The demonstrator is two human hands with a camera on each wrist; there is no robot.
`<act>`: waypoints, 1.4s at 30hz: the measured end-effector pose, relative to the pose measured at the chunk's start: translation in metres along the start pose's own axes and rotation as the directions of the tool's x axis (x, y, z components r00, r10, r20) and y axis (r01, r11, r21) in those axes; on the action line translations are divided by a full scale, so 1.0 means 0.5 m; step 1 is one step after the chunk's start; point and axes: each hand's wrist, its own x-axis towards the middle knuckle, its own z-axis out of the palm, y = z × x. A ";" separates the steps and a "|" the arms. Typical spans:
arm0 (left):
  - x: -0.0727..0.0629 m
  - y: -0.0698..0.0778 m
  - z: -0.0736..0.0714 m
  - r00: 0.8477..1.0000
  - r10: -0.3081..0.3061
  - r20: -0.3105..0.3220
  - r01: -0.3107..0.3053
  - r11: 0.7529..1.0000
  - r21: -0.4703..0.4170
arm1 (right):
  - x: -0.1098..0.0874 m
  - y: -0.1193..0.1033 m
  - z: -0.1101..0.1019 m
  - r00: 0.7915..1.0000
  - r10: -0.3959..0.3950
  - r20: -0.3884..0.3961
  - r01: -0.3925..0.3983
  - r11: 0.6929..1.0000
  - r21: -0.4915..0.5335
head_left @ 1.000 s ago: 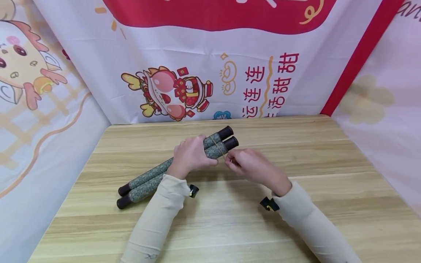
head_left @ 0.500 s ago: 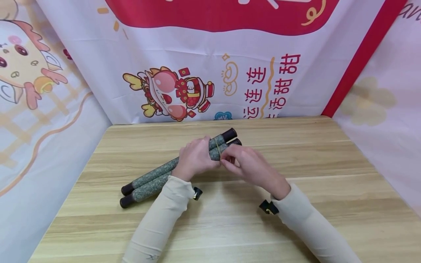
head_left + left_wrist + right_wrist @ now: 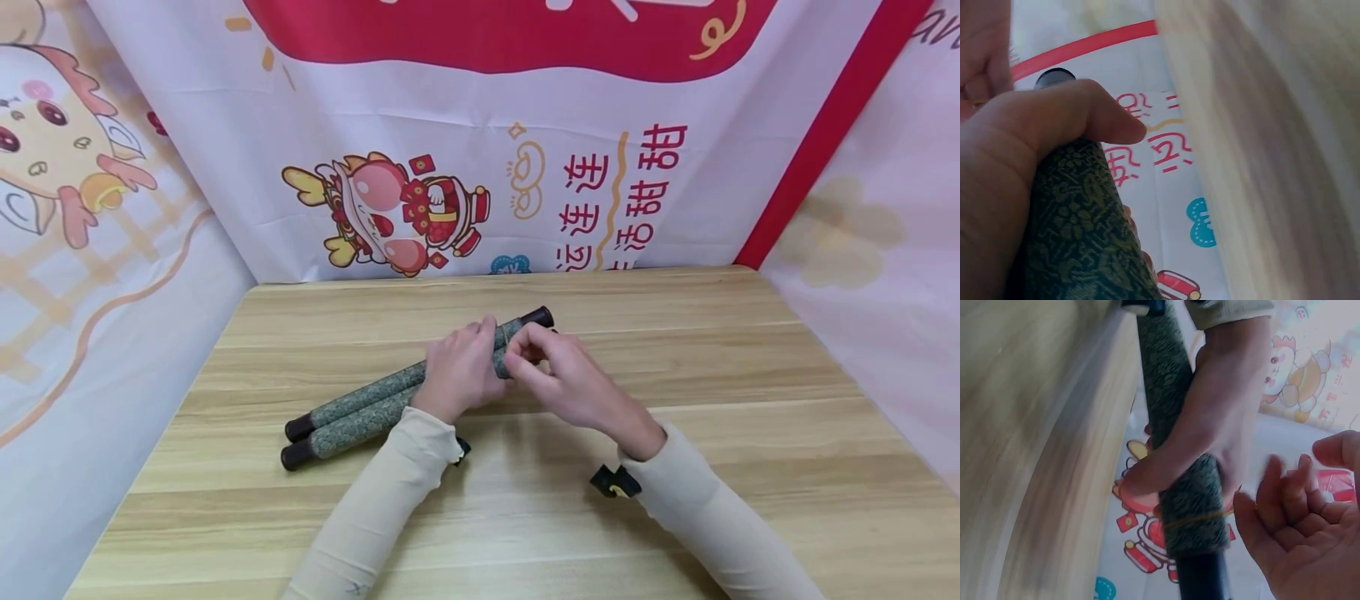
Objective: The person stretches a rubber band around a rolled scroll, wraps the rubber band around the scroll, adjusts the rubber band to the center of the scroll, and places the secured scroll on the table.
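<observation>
Two rolled scrolls lie side by side, a back scroll [image 3: 367, 396] and a front scroll [image 3: 363, 425], both in green patterned fabric with dark end knobs. My left hand [image 3: 461, 367] grips them near their right ends, its thumb across one scroll [image 3: 1200, 478] in the right wrist view. A thin yellowish rubber band [image 3: 1197, 519] circles the fabric close to the knob. My right hand [image 3: 566, 379] is at that end, thumb and index tips pinched at the band and partly covering the front knob. In the right wrist view a right fingertip meets the band's edge.
The scrolls are over a wood-grain table [image 3: 525, 517], their left ends reaching toward its left side. A printed cloth backdrop [image 3: 465, 108] hangs behind the table's far edge. Each sleeve carries a small black device [image 3: 615, 482] at the wrist.
The scrolls and my left hand have shifted slightly right, the right ends dipping a little toward me. My right fingers have moved from below the scrolls up over the front one.
</observation>
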 end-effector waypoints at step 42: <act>-0.016 -0.072 -0.140 0.975 -0.219 -0.038 0.196 0.928 -0.318 | -0.001 0.021 0.043 0.931 -0.198 0.305 0.327 0.825 -0.461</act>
